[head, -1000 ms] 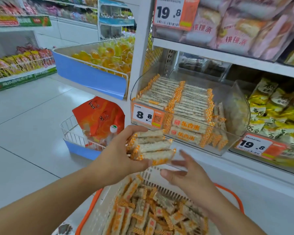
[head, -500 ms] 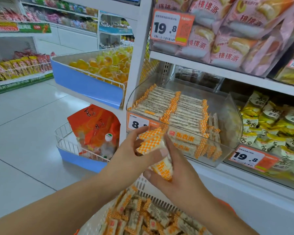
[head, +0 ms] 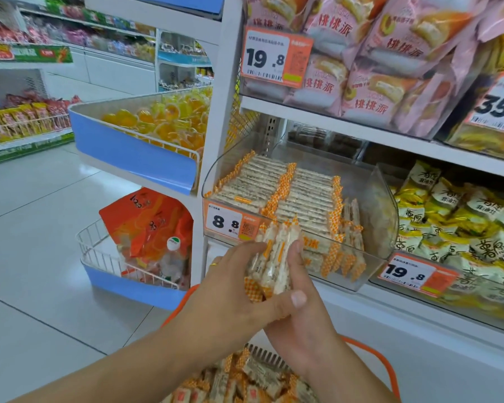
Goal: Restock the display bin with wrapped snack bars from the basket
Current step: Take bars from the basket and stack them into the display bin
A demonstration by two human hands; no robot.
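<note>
A stack of wrapped snack bars, pale with orange checked ends, stands nearly upright between both hands just in front of the display bin. My left hand grips the stack from the left, thumb across its lower end. My right hand curls round it from the right and below. The clear plastic display bin on the shelf holds neat rows of the same bars behind an "8.8" price tag. The basket, orange-rimmed, sits low in view below my arms with several loose bars inside.
Right of the bin lies a tray of yellow-green packets behind a "19.8" tag. Pink bagged cakes fill the shelf above. To the left, a blue wire bin of orange jellies and a lower wire basket with an orange bag jut out over tiled floor.
The stack has turned from lying sideways in my left hand alone to nearly upright. My right hand came up and closed round it, and both hands moved nearer the bin.
</note>
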